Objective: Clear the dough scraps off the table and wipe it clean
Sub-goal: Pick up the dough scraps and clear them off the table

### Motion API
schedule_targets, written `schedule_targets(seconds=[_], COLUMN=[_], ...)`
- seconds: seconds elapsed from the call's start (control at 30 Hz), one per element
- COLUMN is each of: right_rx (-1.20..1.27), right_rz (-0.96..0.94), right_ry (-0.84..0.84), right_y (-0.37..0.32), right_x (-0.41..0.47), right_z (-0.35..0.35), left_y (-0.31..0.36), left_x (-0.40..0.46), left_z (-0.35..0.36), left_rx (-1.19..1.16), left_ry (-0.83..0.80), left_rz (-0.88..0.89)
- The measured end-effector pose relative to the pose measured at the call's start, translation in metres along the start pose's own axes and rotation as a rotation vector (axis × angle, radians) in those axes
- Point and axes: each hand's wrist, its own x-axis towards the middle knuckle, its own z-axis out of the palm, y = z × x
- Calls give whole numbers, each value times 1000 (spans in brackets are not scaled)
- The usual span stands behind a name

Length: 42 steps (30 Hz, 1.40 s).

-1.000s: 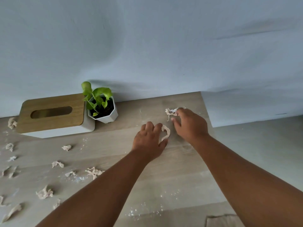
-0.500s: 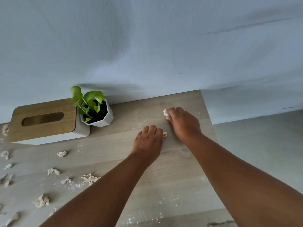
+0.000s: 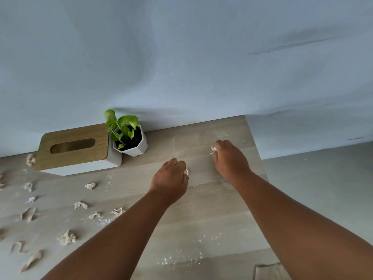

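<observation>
Hands curl on dough scraps: left hand (image 3: 171,176) hides its scrap (image 3: 186,171) (mostly), right hand (image 3: 230,156) pinches another scrap (image 3: 213,150).

Light wood-grain table (image 3: 201,215) set against the wall. Tissue box (image 3: 76,150) and potted plant (image 3: 131,141) stand side by side at the back edge, just touching or nearly so. Dough scraps (image 3: 67,237) lie scattered over the left half, with flour dust (image 3: 181,257) near the front edge.
</observation>
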Motion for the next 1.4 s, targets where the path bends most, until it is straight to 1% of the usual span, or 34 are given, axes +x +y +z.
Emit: schedule_targets(seconds=[0.1,0.2,0.33,0.5,0.6,0.77,0.93,1.07,1.23,1.4], right_rx=[101,118,146,180,215,304,230,136,78,29], right_rz=[0,-44,-53,-32,-23,-22,-39,-30,76,148], right_ry=[61,92,34,-71,-125,-125,-112,-129,-138,-186], right_y=[-9,-19,-29,-41,-52,-68,-85,-95,-102,-99], right_x=[-16,-33,-54,-77,-91,-116,-138,-152,-165,-166], right_z=[-9,-11,-6,6,13,23,36,45,53,53], left_y=[-11,-27,-51,-76,-90,-109,-130,-147,-164,-169], left_x=[-16,-32,-54,-80,-94,-113,-129,-138,-147,-154], left_z=[-9,-18,-30,-45,-52,-60,-60,-59,-53,-39], left_rx=[-51,-81,-159,-262,-285,-349,-273,-251,-230,-307], left_ry=[69,105,149,185,209,256,303,273,175,91], left_rz=[-38,-92,-176,-172,-203,-283,-293,-244,-223,-191])
